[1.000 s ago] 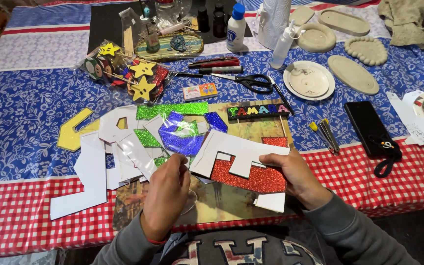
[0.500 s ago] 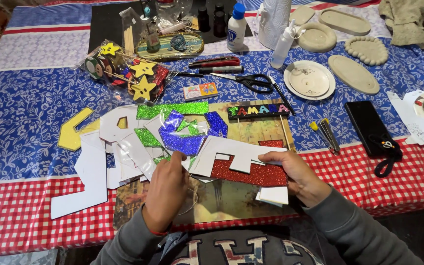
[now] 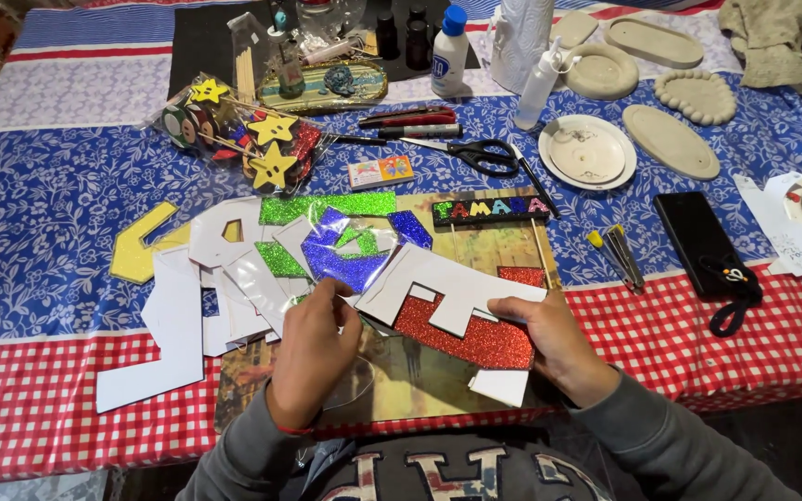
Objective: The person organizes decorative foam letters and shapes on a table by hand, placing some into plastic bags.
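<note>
Red glitter cutout [image 3: 464, 339] with white backing, lying near the table's [image 3: 39, 186] front edge on a picture board [image 3: 401, 380]. Right hand [image 3: 549, 339] pinches the cutout's right end, thumb on top. Left hand [image 3: 313, 348], apart from the right, has its fingers closed at the cutout's left end; what they grip cannot be told. Just behind: blue glitter piece [image 3: 341, 260], green strip [image 3: 327, 206], white paper shapes [image 3: 174, 325]. Toward the back edge: scissors [image 3: 471, 153], glue bottle [image 3: 449, 51], star decorations [image 3: 262, 139]. Near the right edge: black phone [image 3: 698, 241].
</note>
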